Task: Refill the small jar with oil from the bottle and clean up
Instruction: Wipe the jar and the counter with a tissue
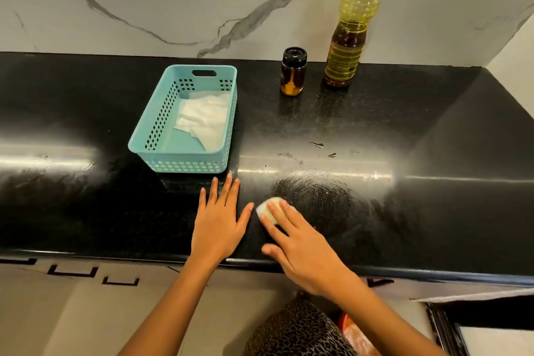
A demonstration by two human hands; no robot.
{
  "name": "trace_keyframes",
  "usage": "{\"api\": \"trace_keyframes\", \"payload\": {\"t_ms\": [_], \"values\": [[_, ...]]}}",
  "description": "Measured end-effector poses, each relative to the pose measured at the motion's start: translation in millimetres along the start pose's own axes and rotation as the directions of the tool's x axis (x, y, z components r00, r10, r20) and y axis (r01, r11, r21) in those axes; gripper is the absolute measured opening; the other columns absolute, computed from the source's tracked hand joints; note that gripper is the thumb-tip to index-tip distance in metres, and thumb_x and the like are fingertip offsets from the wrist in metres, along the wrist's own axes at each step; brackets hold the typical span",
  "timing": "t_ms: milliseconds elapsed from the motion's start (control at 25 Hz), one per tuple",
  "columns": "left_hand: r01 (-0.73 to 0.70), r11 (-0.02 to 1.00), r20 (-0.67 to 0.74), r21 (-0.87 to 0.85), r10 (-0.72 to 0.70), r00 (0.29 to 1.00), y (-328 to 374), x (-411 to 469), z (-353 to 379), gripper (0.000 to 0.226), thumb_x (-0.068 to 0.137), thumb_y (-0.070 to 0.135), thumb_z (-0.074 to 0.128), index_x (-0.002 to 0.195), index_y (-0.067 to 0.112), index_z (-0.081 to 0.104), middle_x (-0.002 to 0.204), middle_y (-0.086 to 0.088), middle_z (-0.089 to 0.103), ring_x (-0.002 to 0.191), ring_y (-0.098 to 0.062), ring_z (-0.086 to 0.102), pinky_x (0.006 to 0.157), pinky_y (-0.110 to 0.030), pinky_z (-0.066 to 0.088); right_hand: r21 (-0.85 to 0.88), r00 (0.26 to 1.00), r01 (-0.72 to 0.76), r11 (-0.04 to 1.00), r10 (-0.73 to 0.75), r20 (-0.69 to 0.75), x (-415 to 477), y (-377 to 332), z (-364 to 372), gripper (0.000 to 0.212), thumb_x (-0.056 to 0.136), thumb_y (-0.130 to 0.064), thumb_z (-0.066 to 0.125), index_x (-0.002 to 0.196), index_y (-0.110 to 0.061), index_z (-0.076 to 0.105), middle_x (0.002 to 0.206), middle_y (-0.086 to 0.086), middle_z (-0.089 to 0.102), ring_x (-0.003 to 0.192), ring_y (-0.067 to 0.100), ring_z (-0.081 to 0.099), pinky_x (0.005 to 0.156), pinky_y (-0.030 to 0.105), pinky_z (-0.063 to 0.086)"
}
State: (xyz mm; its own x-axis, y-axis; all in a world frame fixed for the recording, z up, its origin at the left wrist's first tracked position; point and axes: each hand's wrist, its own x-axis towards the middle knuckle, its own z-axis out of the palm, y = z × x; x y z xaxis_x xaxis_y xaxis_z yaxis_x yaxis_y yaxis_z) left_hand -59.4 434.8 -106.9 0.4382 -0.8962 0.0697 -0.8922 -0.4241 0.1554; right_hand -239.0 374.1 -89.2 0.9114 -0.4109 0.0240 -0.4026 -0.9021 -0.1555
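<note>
Right hand (pixel 300 243) flat, fingers (pixel 278 215) straight, pressing pale wad (pixel 265 209), tissue I think, on counter (pixel 404 124); left hand (pixel 218 222) splayed flat beside. Bottle (pixel 351 29) and jar (pixel 292 72) upright, caps up.

L hand (pixel 217 222): flat, palm dn, fingers (pixel 214 193) spread | R hand (pixel 300 243): palm dn, fingers straight, angled fwd-left

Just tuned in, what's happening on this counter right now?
A person is wiping the black counter. The right hand presses a pale wad of tissue onto it beside a smeared swirl, and the left hand rests flat nearby. A few oil drops farther back are not yet wiped. The small jar and oil bottle stand capped by the wall. A teal basket holds white tissue.
</note>
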Motion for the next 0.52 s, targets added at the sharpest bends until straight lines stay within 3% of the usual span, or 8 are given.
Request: {"api": "trace_keyframes", "payload": {"t_ms": [80,120,200,280,400,520], "values": [[0.001,1.000,-0.009,-0.025,-0.001,1.000,0,0,0,0.064,0.093,0.053,0.023,0.147,0.017,0.016,0.155,0.000,0.011,0.144,-0.023,-0.001,0.115,-0.040,-0.001,-0.048,0.999,-0.044,0.998,0.043,-0.032,-18,19,-3,0.066,0.097,-0.051,0.013,0.139,-0.010,0.041,0.147,0.015,0.036,0.137,0.033,0.030,0.116,0.034,0.007],[0.002,0.999,-0.012,-0.037,-0.002,1.000,0,1,0,0.064,0.093,0.053,0.023,0.147,0.017,0.017,0.155,0.000,0.011,0.144,-0.022,-0.001,0.115,-0.040,-0.001,-0.081,0.994,-0.099,0.992,0.094,-0.058,-17,35,-5,0.067,0.096,-0.052,0.011,0.142,-0.010,0.034,0.150,0.015,0.028,0.140,0.032,0.022,0.116,0.031,-0.001],[0.004,0.999,-0.014,-0.053,-0.005,1.000,1,1,-1,0.064,0.093,0.053,0.024,0.146,0.017,0.017,0.155,0.001,0.012,0.144,-0.022,-0.001,0.115,-0.040,-0.001,-0.043,0.962,-0.270,0.962,0.271,0.019,9,67,-14,0.063,0.097,-0.051,0.014,0.148,-0.014,0.012,0.157,0.010,0.003,0.144,0.025,-0.002,0.115,0.028,-0.012],[0.004,0.998,-0.014,-0.056,-0.005,1.000,2,0,-2,0.064,0.093,0.052,0.025,0.146,0.018,0.017,0.155,0.001,0.012,0.144,-0.021,-0.001,0.116,-0.040,-0.002,0.000,0.930,-0.364,0.932,0.363,0.048,51,79,-19,0.060,0.099,-0.045,0.019,0.149,-0.015,0.006,0.157,0.008,-0.003,0.144,0.024,-0.008,0.117,0.033,-0.005],[0.003,0.998,-0.020,-0.064,-0.005,1.000,1,1,-2,0.063,0.094,0.051,0.029,0.146,0.016,0.020,0.155,-0.001,0.015,0.144,-0.023,0.002,0.116,-0.040,0.000,-0.024,0.977,-0.210,0.978,0.210,0.040,85,51,-13,0.059,0.100,-0.042,0.016,0.148,-0.010,0.007,0.157,0.013,0.002,0.144,0.028,-0.006,0.117,0.035,-0.009],[0.004,0.999,-0.015,-0.035,-0.005,1.000,0,2,-1,0.063,0.094,0.052,0.026,0.146,0.016,0.020,0.154,-0.001,0.016,0.144,-0.023,0.003,0.116,-0.041,0.002,0.006,0.999,-0.046,0.999,0.046,0.002,49,25,2,0.066,0.095,-0.052,0.010,0.148,-0.012,0.016,0.156,0.011,0.008,0.144,0.026,-0.003,0.115,0.033,-0.011]]}}
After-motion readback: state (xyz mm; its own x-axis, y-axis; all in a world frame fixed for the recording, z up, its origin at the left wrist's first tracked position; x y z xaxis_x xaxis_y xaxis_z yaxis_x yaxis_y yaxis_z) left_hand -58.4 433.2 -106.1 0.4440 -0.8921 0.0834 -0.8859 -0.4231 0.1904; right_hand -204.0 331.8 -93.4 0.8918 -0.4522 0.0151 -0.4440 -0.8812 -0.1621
